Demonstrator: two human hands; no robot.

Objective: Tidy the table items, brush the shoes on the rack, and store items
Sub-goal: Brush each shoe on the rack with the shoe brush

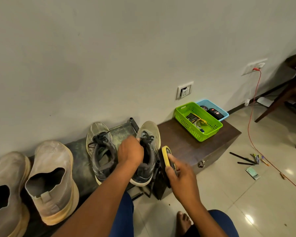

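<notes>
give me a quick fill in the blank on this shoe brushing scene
1. The left hand grips a laced ____.
2. The right hand holds a yellow ____.
3. On the wooden box, beside the blue basket, stands a ____ basket.
4. Several pens lie on the ____.

Missing words: sneaker; brush; green; floor

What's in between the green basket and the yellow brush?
Nothing: in the head view, only bare dark wooden box top lies between the green basket and the yellow brush held by the right hand.
</notes>
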